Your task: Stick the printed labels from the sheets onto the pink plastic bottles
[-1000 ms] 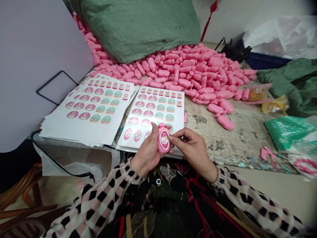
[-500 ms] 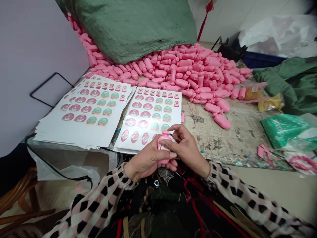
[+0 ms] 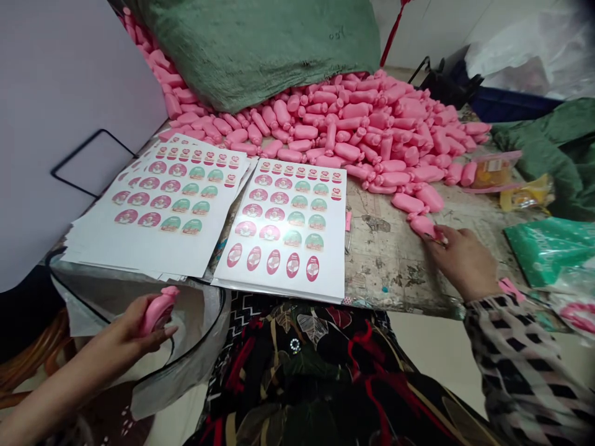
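My left hand (image 3: 125, 328) is low at the left, over a transparent plastic bag, and grips a pink plastic bottle (image 3: 159, 310). The hand and the angle hide any label on that bottle. Far to the right, my right hand (image 3: 460, 260) has its fingers closed around the end of another pink bottle (image 3: 422, 226), at the front edge of a large heap of pink bottles (image 3: 353, 124). Two stacks of white label sheets (image 3: 279, 282) lie left of that hand, printed with round and oval labels.
A green woven sack (image 3: 251, 49) leans against the heap at the back. The worn, stained tabletop (image 3: 390, 266) runs under the heap. A green packet (image 3: 548, 248) and small bags lie at the right, with a blue crate (image 3: 511, 105) behind.
My hands have parted from the middle. The left has dropped to the lower left with the labelled bottle, and the right has moved to the heap and closed on another bottle. The sheet's bottom row now shows.
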Demonstrator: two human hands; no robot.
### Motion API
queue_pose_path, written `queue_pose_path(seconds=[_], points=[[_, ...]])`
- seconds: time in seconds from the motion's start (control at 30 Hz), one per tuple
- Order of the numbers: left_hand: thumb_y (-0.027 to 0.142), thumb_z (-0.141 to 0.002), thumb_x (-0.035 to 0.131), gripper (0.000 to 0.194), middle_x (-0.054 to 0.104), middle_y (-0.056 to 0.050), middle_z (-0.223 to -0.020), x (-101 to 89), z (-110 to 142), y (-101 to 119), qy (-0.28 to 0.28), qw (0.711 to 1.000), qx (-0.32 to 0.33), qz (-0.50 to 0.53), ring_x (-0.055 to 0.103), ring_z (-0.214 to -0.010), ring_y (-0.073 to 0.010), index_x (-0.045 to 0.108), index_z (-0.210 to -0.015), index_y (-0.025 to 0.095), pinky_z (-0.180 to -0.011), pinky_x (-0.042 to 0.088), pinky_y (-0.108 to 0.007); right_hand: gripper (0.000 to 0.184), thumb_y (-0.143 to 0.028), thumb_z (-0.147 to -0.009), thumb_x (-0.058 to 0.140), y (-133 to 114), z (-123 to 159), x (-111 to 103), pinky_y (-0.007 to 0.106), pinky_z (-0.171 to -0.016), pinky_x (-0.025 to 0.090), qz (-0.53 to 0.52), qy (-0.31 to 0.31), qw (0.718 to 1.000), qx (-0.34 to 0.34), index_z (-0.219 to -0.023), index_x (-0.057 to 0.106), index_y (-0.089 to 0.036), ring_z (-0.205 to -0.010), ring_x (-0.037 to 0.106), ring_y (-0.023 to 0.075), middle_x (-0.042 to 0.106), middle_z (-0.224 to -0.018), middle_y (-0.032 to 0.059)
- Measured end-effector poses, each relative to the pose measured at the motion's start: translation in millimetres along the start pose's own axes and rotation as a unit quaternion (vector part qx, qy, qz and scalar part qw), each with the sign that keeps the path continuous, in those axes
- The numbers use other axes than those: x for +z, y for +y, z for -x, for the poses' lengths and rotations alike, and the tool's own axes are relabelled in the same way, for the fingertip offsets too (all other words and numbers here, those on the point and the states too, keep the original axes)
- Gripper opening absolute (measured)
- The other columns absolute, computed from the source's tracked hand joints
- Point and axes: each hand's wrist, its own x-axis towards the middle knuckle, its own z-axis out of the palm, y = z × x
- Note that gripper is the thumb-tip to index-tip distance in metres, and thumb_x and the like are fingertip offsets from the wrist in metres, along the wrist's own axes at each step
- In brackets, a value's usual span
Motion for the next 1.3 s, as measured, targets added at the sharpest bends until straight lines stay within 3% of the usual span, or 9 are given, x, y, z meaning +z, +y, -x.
queue_pose_path(seconds=[0.13, 0.27, 0.33, 0.5, 0.73, 0.8, 0.87, 1.0, 1.3], points=[[0.054, -0.071, 0.053, 0.045, 0.066, -0.008, -0.090, -1.8, -2, 9, 0.053, 0.983, -0.026, -0.173, 0.059, -0.096, -0.0378, 0.054, -0.101, 0.022, -0.081, 0.046, -0.049, 0.047, -0.049, -0.081, 0.055, 9, 3, 3, 0.035, -0.055, 0.020, 0.014, -0.024, 0.999, -0.016, -0.115, 0.063, -0.017, -0.070, 0.056, 0.0185, 0.061, -0.099, 0.0174], [0.057, -0.069, 0.057, 0.051, 0.068, -0.009, -0.099, 15.5, 5, 64, 0.059, 0.996, 0.047, -0.041, 0.060, -0.094, -0.0328, 0.060, -0.108, 0.024, -0.085, 0.045, -0.047, 0.038, -0.051, -0.080, 0.055, -22, 8, -1, 0.033, -0.055, 0.027, -0.134, -0.022, 0.991, 0.016, -0.099, 0.069, -0.020, -0.065, 0.053, 0.0165, 0.063, -0.081, 0.0098], [0.052, -0.071, 0.061, 0.045, 0.068, -0.005, -0.102, 37.3, 7, 97, -0.033, 0.987, 0.108, 0.111, 0.062, -0.090, -0.0245, 0.063, -0.107, 0.025, -0.085, 0.047, -0.040, 0.034, -0.051, -0.079, 0.058, -54, 19, -6, 0.029, -0.053, 0.030, -0.316, -0.058, 0.946, 0.035, -0.084, 0.069, -0.020, -0.055, 0.047, 0.0127, 0.061, -0.068, 0.0032], [0.041, -0.080, 0.061, 0.048, 0.064, -0.007, -0.108, 104.0, 0, 155, -0.255, 0.883, 0.145, 0.365, 0.062, -0.094, -0.0178, 0.054, -0.124, 0.023, -0.089, 0.048, -0.037, 0.035, -0.053, -0.076, 0.060, -141, 62, -15, 0.024, -0.038, 0.017, -0.590, -0.295, 0.751, 0.043, -0.080, 0.065, -0.018, -0.037, 0.019, 0.0055, 0.048, -0.050, -0.0052], [0.040, -0.085, 0.055, 0.029, 0.065, -0.010, -0.105, 128.9, -7, 160, -0.272, 0.768, 0.110, 0.569, 0.061, -0.091, -0.0176, 0.061, -0.102, 0.016, -0.084, 0.048, -0.033, 0.029, -0.047, -0.079, 0.060, -170, 97, -13, 0.023, -0.054, 0.042, -0.624, -0.404, 0.669, -0.023, -0.092, 0.063, -0.020, -0.053, 0.049, 0.0092, 0.056, -0.063, -0.0039], [0.039, -0.084, 0.055, 0.028, 0.066, -0.008, -0.097, 122.2, -8, 156, -0.237, 0.781, 0.111, 0.567, 0.061, -0.088, -0.0174, 0.061, -0.099, 0.016, -0.083, 0.047, -0.033, 0.030, -0.046, -0.081, 0.059, -162, 97, -8, 0.026, -0.065, 0.046, -0.580, -0.407, 0.700, -0.085, -0.100, 0.063, -0.023, -0.069, 0.057, 0.0128, 0.063, -0.079, -0.0005], [0.038, -0.081, 0.060, 0.026, 0.066, -0.004, -0.086, 113.6, -9, 150, -0.180, 0.838, 0.125, 0.500, 0.061, -0.080, -0.0160, 0.060, -0.098, 0.018, -0.081, 0.046, -0.032, 0.031, -0.046, -0.085, 0.053, -151, 91, -1, 0.029, -0.068, 0.046, -0.492, -0.343, 0.791, -0.123, -0.106, 0.063, -0.025, -0.077, 0.058, 0.0152, 0.064, -0.088, 0.0016], [0.036, -0.077, 0.062, 0.020, 0.064, 0.000, -0.083, 103.2, -7, 139, -0.052, 0.964, 0.210, 0.155, 0.058, -0.080, -0.0178, 0.062, -0.091, 0.022, -0.075, 0.043, -0.031, 0.028, -0.040, -0.091, 0.043, -135, 79, 9, 0.031, -0.074, 0.042, -0.263, -0.171, 0.933, -0.178, -0.099, 0.066, -0.026, -0.085, 0.057, 0.0176, 0.061, -0.091, 0.0036], [0.035, -0.086, 0.049, 0.026, 0.067, -0.002, -0.103, 119.0, -7, 141, -0.001, 0.929, 0.299, -0.218, 0.063, -0.087, -0.0248, 0.054, -0.109, 0.026, -0.061, 0.043, -0.033, 0.022, -0.032, -0.092, 0.044, -154, 87, 10, 0.029, -0.070, 0.036, -0.087, -0.092, 0.960, -0.252, -0.093, 0.063, -0.023, -0.087, 0.054, 0.0177, 0.060, -0.090, 0.0034]])
